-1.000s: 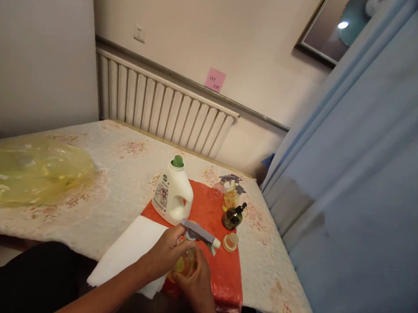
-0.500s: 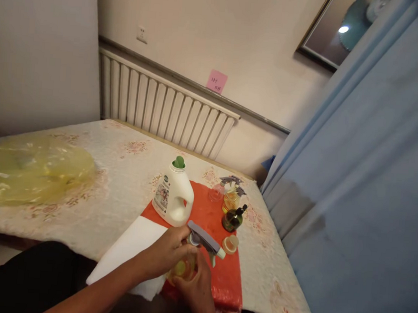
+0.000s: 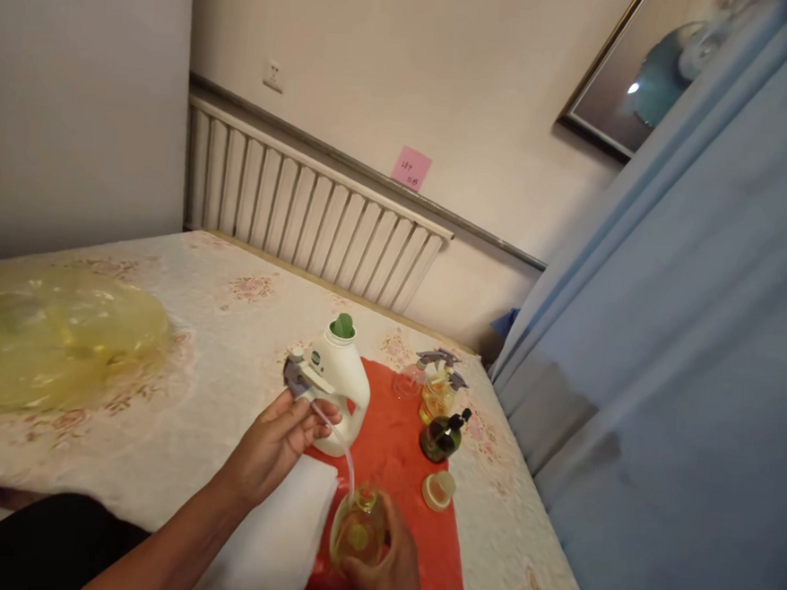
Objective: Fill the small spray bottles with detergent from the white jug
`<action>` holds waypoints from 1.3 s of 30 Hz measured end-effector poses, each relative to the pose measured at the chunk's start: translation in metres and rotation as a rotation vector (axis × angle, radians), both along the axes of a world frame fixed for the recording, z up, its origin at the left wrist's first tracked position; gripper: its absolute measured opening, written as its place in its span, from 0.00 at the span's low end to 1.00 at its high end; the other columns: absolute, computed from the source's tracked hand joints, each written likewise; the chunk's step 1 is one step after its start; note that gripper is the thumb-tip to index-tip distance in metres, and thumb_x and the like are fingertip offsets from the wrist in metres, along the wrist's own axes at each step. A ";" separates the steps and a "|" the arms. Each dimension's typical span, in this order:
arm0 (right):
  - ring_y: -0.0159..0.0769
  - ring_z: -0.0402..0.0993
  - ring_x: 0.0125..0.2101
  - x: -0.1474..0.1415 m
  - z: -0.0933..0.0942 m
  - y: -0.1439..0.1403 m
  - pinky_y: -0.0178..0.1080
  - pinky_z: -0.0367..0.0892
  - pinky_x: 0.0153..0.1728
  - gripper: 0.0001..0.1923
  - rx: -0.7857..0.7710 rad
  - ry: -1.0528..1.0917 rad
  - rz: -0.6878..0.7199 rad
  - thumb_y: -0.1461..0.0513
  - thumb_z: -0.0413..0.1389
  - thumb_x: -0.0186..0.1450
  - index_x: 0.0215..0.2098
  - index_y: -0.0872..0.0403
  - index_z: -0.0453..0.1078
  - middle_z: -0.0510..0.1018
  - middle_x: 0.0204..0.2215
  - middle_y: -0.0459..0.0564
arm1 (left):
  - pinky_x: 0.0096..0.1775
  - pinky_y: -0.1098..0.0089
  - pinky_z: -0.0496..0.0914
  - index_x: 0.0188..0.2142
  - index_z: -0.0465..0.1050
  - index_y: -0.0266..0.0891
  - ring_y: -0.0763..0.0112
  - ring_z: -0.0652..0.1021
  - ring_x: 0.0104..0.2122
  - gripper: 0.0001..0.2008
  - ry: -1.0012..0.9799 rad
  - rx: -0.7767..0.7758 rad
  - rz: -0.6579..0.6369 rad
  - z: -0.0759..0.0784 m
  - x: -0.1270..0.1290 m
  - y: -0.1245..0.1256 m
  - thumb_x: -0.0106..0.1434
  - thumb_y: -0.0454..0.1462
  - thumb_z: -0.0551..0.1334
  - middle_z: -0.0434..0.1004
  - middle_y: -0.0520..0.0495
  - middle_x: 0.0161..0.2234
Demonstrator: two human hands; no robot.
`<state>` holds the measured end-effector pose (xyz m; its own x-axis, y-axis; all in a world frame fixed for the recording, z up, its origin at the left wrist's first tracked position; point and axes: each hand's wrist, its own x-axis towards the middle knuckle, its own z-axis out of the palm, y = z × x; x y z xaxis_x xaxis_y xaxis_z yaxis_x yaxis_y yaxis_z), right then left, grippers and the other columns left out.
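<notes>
Flowered bench [image 3: 183, 316] below a ribbed radiator [image 3: 319, 209], blue curtain [image 3: 687, 334] at the right. Yellow plastic bag [image 3: 46, 343] crumpled at the far left. Red mat [image 3: 397, 430] near the front edge, folded white towel [image 3: 274, 547] just beside it on the left. White detergent jug [image 3: 340, 381] with green cap upright at the mat's back corner. Two more spray bottles [image 3: 436, 383] and a dark green pump bottle [image 3: 443, 435] clustered to the jug's right; small beige cap [image 3: 437, 490] lying alone near them.

Left hand [image 3: 275, 444], fingers closed on the grey trigger sprayer head [image 3: 301, 378], lifted clear, with its thin dip tube [image 3: 339, 444] slanting down into the bottle's neck. Right hand [image 3: 387, 573], fingers wrapped round the clear bottle of yellow liquid [image 3: 358, 533], upright over the mat's front edge.
</notes>
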<state>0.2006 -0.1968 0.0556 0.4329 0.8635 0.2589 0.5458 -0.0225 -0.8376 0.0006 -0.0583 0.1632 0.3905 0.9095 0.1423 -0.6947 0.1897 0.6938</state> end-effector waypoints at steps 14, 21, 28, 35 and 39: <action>0.53 0.71 0.57 0.044 0.118 0.096 0.53 0.65 0.60 0.40 0.070 -0.269 -0.066 0.64 0.65 0.43 0.57 0.52 0.71 0.76 0.56 0.56 | 0.41 0.65 0.76 0.47 0.77 0.39 0.65 0.82 0.36 0.14 -0.179 -0.254 -0.359 -0.110 -0.039 0.085 0.61 0.37 0.70 0.83 0.46 0.36; 0.50 0.70 0.54 0.032 0.180 0.153 0.53 0.63 0.58 0.39 0.089 -0.607 0.055 0.64 0.66 0.47 0.58 0.53 0.68 0.74 0.52 0.55 | 0.44 0.63 0.74 0.49 0.77 0.39 0.63 0.82 0.39 0.17 -0.152 -0.297 -0.398 -0.148 -0.046 0.097 0.60 0.34 0.71 0.82 0.43 0.38; 0.47 0.69 0.51 0.015 0.210 0.186 0.49 0.65 0.56 0.37 0.042 -0.888 0.078 0.65 0.66 0.51 0.59 0.51 0.67 0.72 0.49 0.54 | 0.41 0.65 0.75 0.49 0.75 0.40 0.64 0.81 0.36 0.21 -0.122 -0.313 -0.416 -0.136 -0.044 0.101 0.56 0.37 0.73 0.82 0.44 0.38; 0.48 0.67 0.51 0.000 0.228 0.200 0.48 0.66 0.55 0.36 -0.066 -1.051 0.093 0.66 0.64 0.52 0.60 0.55 0.66 0.71 0.50 0.58 | 0.39 0.64 0.75 0.48 0.76 0.39 0.63 0.81 0.34 0.22 -0.141 -0.330 -0.410 -0.132 -0.046 0.103 0.55 0.38 0.75 0.82 0.44 0.37; 0.49 0.66 0.52 0.000 0.232 0.204 0.47 0.66 0.54 0.38 -0.099 -1.136 0.104 0.67 0.63 0.52 0.61 0.55 0.65 0.70 0.52 0.59 | 0.39 0.65 0.75 0.53 0.74 0.40 0.64 0.81 0.33 0.27 -0.135 -0.317 -0.428 -0.126 -0.049 0.101 0.54 0.37 0.75 0.82 0.44 0.36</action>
<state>0.2006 0.0069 0.2871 -0.0819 0.9198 0.3838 0.9893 0.0283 0.1433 -0.0482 0.0429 0.0373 0.7324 0.6798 -0.0380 -0.5885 0.6602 0.4668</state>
